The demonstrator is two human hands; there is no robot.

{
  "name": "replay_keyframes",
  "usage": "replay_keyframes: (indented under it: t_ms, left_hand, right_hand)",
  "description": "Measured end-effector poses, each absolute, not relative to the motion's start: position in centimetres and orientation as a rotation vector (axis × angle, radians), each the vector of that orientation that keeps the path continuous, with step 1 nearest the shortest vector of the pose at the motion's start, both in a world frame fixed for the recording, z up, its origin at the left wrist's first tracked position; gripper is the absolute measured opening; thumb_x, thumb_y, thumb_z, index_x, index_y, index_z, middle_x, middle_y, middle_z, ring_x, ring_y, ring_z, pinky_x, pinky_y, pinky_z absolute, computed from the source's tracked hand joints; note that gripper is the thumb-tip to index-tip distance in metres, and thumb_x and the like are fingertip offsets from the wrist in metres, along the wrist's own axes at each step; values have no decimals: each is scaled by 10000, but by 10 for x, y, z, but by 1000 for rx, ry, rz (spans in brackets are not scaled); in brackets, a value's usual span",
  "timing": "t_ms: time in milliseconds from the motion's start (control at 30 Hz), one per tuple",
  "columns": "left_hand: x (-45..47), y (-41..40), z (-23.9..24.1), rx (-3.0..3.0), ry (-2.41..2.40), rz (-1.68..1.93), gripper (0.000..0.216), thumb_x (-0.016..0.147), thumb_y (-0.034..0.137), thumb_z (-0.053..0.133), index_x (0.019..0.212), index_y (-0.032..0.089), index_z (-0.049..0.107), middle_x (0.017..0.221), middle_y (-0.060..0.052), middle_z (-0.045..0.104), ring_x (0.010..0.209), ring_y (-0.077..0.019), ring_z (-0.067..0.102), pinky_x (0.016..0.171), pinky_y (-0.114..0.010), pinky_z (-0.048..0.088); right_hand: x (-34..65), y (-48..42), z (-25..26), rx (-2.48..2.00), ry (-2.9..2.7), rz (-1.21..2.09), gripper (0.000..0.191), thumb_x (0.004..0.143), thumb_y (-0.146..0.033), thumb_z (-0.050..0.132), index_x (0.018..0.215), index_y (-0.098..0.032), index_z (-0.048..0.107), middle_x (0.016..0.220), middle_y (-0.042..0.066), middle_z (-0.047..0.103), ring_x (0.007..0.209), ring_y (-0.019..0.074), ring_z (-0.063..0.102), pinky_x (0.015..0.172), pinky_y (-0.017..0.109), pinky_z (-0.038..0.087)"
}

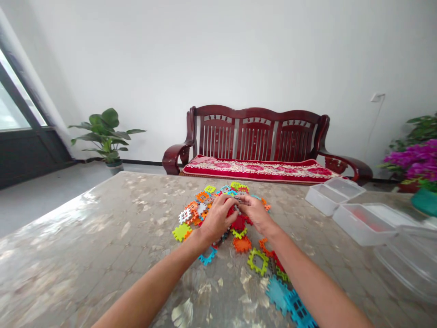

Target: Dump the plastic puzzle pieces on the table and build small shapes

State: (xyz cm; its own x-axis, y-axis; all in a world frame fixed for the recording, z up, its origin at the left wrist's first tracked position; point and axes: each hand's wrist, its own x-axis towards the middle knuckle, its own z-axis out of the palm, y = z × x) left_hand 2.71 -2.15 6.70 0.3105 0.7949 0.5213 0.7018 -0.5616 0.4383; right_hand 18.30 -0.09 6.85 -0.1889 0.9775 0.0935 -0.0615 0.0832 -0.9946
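My left hand [218,217] and my right hand [254,212] meet over a loose pile of notched plastic building tiles. Fingers of both hands are closed around a small greyish tile [238,199], mostly hidden by the fingertips. Directly below them lies a red tile [239,222]. To the left are a white window tile [185,216], an orange tile [202,197] and a lime green tile [182,232]. Nearer to me rest an orange tile [242,244], a green frame tile [258,262] and a blue tile [277,294], close to my right forearm.
On the table [102,255], to the right, stand a translucent plastic box [326,198] and another box [362,225] with something reddish inside. Clear lids [409,259] lie beside them. Behind the table are a wooden bench [256,136], a potted plant [105,132] and purple flowers [416,159].
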Motion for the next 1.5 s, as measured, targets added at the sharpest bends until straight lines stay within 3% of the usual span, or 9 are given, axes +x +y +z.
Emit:
replay_keyframes:
  t_ms: [300,433,600,767,867,1067,1233,1400,1500]
  left_hand:
    - [-33,-8,73,2315,1717,1046,342,936,365,571,1226,183,576,1250,-91,596,1041,-208,616,881,-425,543]
    - [-28,-19,64,2301,1761,1011,359,892,362,620,1242,287,594,1314,-72,558,1205,-272,518,1008,-473,469]
    - [-8,-51,48,2724,1344,815,405,858,450,622,1246,338,595,1396,-64,484,1338,-331,334,1112,-553,289]
    - [15,-72,39,2881,1031,571,515,804,430,675,1286,300,547,1316,-66,541,1243,-298,400,1064,-479,319]
    - [24,-73,40,2879,1039,497,370,894,307,575,1262,278,558,1233,-57,591,1168,-251,451,1018,-415,358]
    - [33,-63,36,2829,1186,527,281,1001,337,395,1006,233,656,948,-43,665,913,-193,549,858,-335,416]
    - [41,-69,37,2795,1223,608,288,1007,322,377,1076,233,642,991,-46,672,924,-188,571,847,-319,428]
    - [51,-83,36,2834,1066,520,287,967,401,466,1176,252,594,1163,-44,641,1038,-208,558,934,-346,424]
    - [56,-87,32,2873,991,432,636,784,585,668,1314,277,497,1306,-53,570,1124,-262,513,952,-385,435]
  right_hand:
    - [176,12,65,-1218,-1406,1134,342,657,-187,629,992,-183,698,1014,62,735,978,226,671,790,350,568]
    - [232,-7,59,-1313,-1595,1158,378,635,-223,667,1008,-173,705,1033,71,736,969,226,677,884,382,535]
    - [295,-37,56,-1462,-1952,1054,640,539,-243,759,1173,-203,682,1244,102,661,1166,305,585,1030,458,431]
    - [320,-56,54,-1527,-2407,912,1010,463,-327,830,1415,-266,498,1522,109,399,1403,368,312,1159,499,216]
    - [321,-61,50,-1618,-2606,952,1146,471,-383,834,1502,-263,347,1606,116,223,1463,377,157,1172,495,157]
    - [315,-61,49,-1542,-2622,718,800,600,-359,768,1360,-240,548,1374,103,544,1267,322,458,1088,428,325]
    - [314,-55,48,-1735,-2393,503,447,745,-355,653,1166,-206,665,1210,110,629,1158,291,526,1020,403,385]
    - [314,-60,41,-1769,-2366,566,927,583,-447,786,1416,-197,467,1462,141,448,1314,334,403,1075,428,335]
    - [308,-67,42,-1815,-2417,539,1064,498,-438,824,1456,-225,415,1487,135,411,1315,351,388,1067,438,333]
